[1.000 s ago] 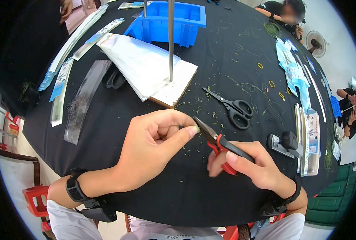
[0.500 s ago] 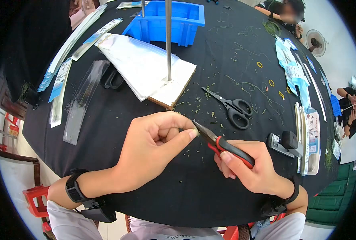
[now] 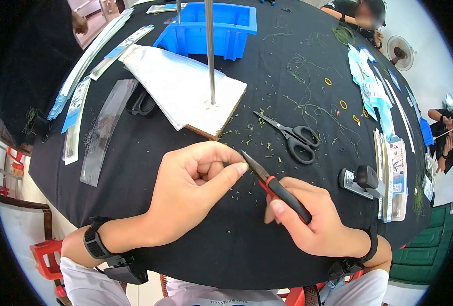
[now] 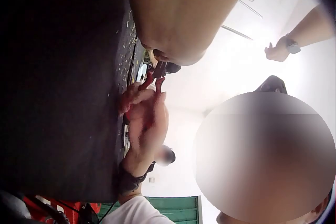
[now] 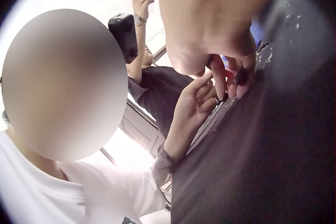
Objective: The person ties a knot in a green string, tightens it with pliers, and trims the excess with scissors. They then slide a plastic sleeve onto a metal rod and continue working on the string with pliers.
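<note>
In the head view my left hand (image 3: 191, 188) pinches a tiny thing between thumb and forefinger; the fingertips hide most of it, and I cannot tell what it is. My right hand (image 3: 313, 217) grips a pair of pliers (image 3: 267, 183) with black and red handles, thumb lying along them. The plier tips reach right to the left fingertips, over the black cloth. In the left wrist view, the red handles (image 4: 159, 83) show by the right hand. Black scissors (image 3: 295, 137) lie just beyond the pliers.
A white board (image 3: 229, 97) with plastic sleeves and a metal rod stands ahead, a blue bin (image 3: 219, 38) behind it. A stapler (image 3: 360, 182) and packaged strips (image 3: 398, 168) lie at right. Green scraps and thread (image 3: 308, 97) litter the black tablecloth (image 3: 196, 260).
The plier handles have come closer together and turned in the right hand, the black one now uppermost. Both hands have shifted slightly left in view; the left pinch stays the same.
</note>
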Available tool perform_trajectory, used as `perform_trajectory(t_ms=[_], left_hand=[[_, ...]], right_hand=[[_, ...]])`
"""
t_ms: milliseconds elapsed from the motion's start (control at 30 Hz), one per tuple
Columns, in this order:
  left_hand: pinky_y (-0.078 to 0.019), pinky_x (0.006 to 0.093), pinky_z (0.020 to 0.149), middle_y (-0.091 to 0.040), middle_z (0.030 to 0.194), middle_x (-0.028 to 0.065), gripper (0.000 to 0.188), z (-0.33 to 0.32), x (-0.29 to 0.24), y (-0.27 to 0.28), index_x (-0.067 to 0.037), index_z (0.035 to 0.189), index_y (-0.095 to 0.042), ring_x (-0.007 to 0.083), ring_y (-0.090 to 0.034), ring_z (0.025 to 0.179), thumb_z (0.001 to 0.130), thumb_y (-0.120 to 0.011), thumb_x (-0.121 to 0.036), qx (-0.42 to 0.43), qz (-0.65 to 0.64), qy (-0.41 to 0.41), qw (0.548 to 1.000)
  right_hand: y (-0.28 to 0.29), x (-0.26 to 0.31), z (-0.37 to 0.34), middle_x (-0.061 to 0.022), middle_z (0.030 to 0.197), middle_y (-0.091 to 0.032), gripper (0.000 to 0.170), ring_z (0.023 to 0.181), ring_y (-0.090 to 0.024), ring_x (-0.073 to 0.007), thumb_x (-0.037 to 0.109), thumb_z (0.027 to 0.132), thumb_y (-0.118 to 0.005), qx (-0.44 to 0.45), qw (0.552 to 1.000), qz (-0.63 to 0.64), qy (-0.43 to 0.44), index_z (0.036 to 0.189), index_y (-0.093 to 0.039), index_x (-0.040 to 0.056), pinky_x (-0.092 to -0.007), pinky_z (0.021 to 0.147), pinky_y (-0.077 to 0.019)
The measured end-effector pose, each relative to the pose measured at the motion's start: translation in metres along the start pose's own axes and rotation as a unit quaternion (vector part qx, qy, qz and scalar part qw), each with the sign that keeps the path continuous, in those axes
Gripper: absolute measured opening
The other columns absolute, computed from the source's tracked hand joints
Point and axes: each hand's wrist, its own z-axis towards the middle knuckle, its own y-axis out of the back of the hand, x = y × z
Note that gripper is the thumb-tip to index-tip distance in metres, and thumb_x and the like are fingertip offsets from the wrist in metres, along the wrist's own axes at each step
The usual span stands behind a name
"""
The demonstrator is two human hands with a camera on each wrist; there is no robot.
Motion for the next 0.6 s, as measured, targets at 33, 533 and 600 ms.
perform_trajectory(t_ms=[33,533,600], left_hand=[[-0.0214,0.0163,0.043,-0.045,0.055,-0.0085,0.009,-0.001,0.0,-0.001,0.002,0.09,-0.062,-0.0029,-0.033,0.048,0.086,-0.061,-0.005,0.003,0.001,0.005,1.0],[-0.0198,0.0188,0.039,-0.053,0.061,-0.0029,0.01,0.0,-0.007,0.002,0.001,0.089,-0.062,0.0003,-0.035,0.044,0.084,-0.063,-0.007,0.091,-0.127,0.108,0.982],[-0.0199,0.019,0.039,-0.054,0.063,-0.002,0.01,0.0,-0.007,0.003,0.002,0.088,-0.062,0.0004,-0.035,0.044,0.084,-0.063,-0.007,0.12,-0.149,0.138,0.972]], right_hand=[[0.0,0.001,-0.001,-0.0118,0.077,-0.056,0.02,0.058,-0.056,-0.0223,0.014,0.088,-0.057,-0.001,1.0,-0.016,-0.009,0.08,-0.062,-0.004,-0.032,0.054,-0.0434],[0.005,0.001,0.006,-0.0104,0.095,-0.06,0.016,0.085,-0.06,-0.0167,0.0,0.078,-0.066,-0.112,0.993,0.016,0.019,0.094,-0.067,0.0007,-0.0264,0.073,-0.0474],[0.0,-0.001,0.006,-0.0104,0.097,-0.06,0.021,0.086,-0.061,-0.0182,-0.002,0.076,-0.068,-0.141,0.988,0.061,0.023,0.097,-0.067,0.0014,-0.0274,0.075,-0.0478]])
